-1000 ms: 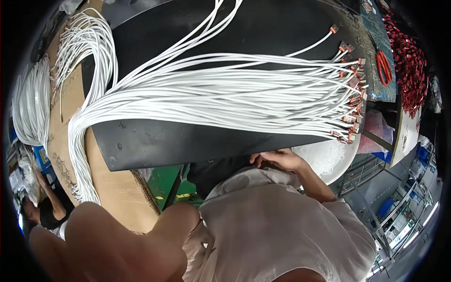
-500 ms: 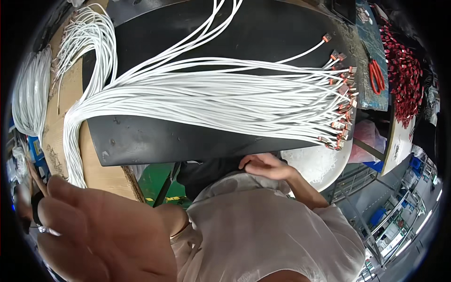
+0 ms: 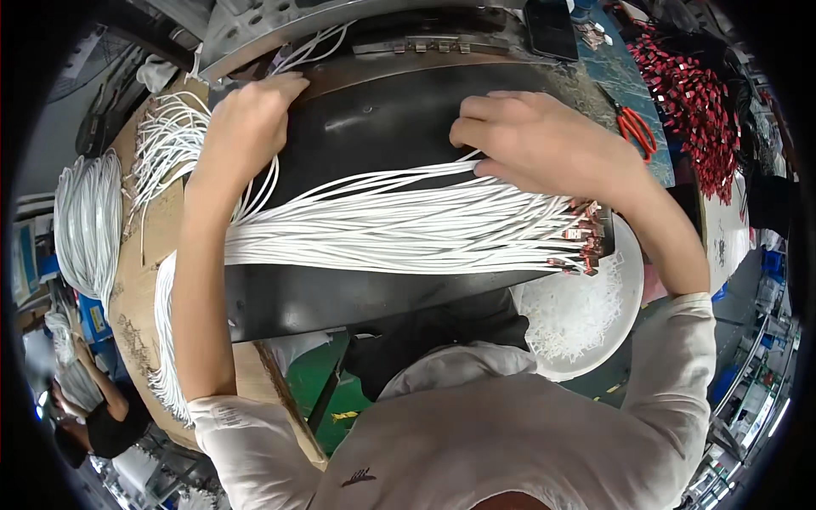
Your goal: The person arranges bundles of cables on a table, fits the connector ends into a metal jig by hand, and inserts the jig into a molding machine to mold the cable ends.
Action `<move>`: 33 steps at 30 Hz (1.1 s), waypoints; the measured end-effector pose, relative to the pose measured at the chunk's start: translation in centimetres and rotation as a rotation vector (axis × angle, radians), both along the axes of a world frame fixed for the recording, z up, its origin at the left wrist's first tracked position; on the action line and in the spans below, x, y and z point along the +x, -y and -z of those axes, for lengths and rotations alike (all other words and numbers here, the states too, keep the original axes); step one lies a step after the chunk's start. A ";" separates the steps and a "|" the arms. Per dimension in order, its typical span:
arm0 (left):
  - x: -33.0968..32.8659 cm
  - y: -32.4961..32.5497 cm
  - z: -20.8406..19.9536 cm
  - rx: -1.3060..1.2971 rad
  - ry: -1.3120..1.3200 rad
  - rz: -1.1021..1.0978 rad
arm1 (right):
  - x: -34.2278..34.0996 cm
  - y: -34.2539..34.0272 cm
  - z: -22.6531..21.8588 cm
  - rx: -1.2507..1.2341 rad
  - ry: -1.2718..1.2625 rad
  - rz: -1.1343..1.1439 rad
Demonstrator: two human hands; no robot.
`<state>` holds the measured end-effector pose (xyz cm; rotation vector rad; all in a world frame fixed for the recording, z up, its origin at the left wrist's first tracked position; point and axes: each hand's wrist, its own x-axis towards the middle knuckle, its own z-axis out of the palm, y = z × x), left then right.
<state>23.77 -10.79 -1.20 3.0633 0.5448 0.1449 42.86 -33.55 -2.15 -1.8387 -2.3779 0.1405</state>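
Both hands press down on the white wires [image 3: 382, 225] fanned across the black tabletop [image 3: 357, 297] — left hand [image 3: 246, 127] flat, right hand [image 3: 535, 140] pinching several — keeping them aligned.

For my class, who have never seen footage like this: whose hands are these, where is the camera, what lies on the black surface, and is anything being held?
The camera sits on a person's head and looks down, so the edges bend. Both bare hands belong to that person. On the black mat lies a bundle of white wires with metal terminals at one end. The left hand rests on the wires near the mat's far corner. The right hand pinches a few wires. A white bowl of wire scraps, red-handled scissors and another white wire coil lie nearby.
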 end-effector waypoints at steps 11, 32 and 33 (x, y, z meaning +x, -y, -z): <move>-3.5 5.4 5.5 -0.116 0.265 0.283 | 3.9 -1.3 -2.0 -0.136 0.019 0.065; 4.3 10.5 2.5 -1.807 0.086 0.078 | 4.2 -1.2 -3.0 -0.719 -0.795 0.097; 2.9 9.4 2.2 -1.691 0.020 0.087 | 4.0 -1.0 -3.8 -0.849 -0.653 0.227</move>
